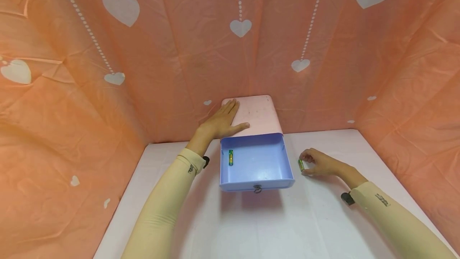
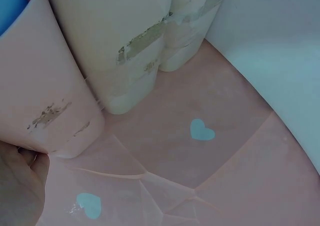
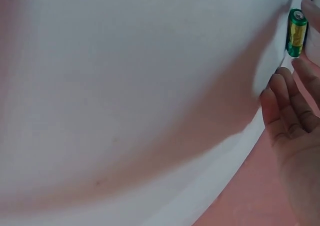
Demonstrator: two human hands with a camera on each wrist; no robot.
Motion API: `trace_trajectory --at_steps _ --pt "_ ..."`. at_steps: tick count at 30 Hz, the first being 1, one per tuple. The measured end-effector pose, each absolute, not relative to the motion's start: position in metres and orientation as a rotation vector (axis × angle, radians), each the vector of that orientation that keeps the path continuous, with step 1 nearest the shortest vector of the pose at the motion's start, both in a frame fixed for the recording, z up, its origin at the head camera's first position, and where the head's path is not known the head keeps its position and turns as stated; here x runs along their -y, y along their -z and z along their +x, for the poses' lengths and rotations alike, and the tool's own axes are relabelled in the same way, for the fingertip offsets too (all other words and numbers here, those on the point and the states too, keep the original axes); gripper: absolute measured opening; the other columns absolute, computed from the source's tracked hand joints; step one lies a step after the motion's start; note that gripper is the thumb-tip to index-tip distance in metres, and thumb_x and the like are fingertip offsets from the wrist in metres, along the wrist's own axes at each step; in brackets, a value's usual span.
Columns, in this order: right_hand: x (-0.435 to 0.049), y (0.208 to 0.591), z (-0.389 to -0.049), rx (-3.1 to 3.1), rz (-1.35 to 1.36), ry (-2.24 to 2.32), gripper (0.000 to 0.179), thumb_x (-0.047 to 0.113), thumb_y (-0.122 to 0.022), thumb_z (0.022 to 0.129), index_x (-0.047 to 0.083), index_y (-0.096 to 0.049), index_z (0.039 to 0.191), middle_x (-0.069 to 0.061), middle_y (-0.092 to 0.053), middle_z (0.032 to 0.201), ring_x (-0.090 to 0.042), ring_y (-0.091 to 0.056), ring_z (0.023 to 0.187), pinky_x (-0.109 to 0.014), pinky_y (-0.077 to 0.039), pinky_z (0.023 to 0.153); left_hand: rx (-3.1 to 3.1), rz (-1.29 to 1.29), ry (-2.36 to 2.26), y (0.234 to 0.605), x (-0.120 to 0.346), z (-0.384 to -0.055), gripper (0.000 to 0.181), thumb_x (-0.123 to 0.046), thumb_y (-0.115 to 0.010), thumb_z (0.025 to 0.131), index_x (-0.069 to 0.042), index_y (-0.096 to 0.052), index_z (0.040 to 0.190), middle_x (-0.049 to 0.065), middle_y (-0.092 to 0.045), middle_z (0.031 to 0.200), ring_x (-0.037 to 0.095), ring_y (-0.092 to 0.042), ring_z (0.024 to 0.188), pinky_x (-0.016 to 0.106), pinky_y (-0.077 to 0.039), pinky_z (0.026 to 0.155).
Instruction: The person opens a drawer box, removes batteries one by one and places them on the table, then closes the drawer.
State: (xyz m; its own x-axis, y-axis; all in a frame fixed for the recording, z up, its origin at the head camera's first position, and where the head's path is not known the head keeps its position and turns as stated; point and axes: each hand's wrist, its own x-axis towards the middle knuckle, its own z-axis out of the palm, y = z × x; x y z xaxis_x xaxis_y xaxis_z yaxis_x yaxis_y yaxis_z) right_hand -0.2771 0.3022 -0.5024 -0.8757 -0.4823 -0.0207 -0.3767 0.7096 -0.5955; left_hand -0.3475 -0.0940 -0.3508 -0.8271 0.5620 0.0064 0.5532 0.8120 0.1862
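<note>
A small drawer cabinet with a pink top (image 1: 256,113) stands at the back of the table, its light blue drawer (image 1: 256,167) pulled out toward me. Inside, near the drawer's left wall, lies a green and yellow battery (image 1: 231,158). My left hand (image 1: 221,123) rests spread on the cabinet's top left side; part of it (image 2: 22,186) shows at the cabinet's edge in the left wrist view. Right of the drawer, my right hand (image 1: 320,164) pinches a second green and yellow battery (image 3: 297,33) at its ends between thumb and finger.
Below the pink part, cream-coloured tiers (image 2: 115,45) with peeled label marks show in the left wrist view. A metal ring pull (image 1: 257,189) hangs on the drawer front. Orange cloth (image 1: 179,51) with white hearts surrounds the white table (image 1: 316,219) at the back and sides.
</note>
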Motion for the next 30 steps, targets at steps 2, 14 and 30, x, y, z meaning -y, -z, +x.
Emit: trace_trajectory --at_steps 2,14,30 --pt "-0.302 0.501 -0.276 -2.733 -0.681 0.906 0.056 0.023 -0.084 0.082 -0.002 -0.057 0.123 -0.011 -0.06 0.113 -0.027 -0.056 0.105 -0.05 -0.047 0.097 -2.945 0.903 -0.274 0.351 0.094 -0.348 0.107 -0.083 -0.033 0.089 -0.011 0.002 0.161 0.006 0.006 0.169 0.019 0.009 0.154 0.037 -0.002 0.124" --pt "-0.307 0.484 -0.27 -2.856 -0.799 0.946 0.053 0.02 -0.084 0.082 -0.006 -0.06 0.122 -0.017 -0.065 0.114 -0.031 -0.061 0.103 -0.052 -0.052 0.092 -2.947 0.904 -0.261 0.352 0.094 -0.348 0.108 -0.084 -0.031 0.089 -0.011 0.003 0.161 0.006 0.007 0.169 0.019 0.009 0.154 0.038 -0.003 0.124" --pt "-0.29 0.451 -0.259 -3.019 -0.871 0.998 0.048 0.015 -0.085 0.081 -0.003 -0.063 0.121 -0.011 -0.068 0.109 -0.032 -0.065 0.098 -0.049 -0.055 0.088 -2.944 0.907 -0.261 0.35 0.094 -0.348 0.108 -0.083 -0.031 0.089 -0.011 0.003 0.161 0.006 0.006 0.169 0.019 0.008 0.154 0.037 -0.003 0.124"
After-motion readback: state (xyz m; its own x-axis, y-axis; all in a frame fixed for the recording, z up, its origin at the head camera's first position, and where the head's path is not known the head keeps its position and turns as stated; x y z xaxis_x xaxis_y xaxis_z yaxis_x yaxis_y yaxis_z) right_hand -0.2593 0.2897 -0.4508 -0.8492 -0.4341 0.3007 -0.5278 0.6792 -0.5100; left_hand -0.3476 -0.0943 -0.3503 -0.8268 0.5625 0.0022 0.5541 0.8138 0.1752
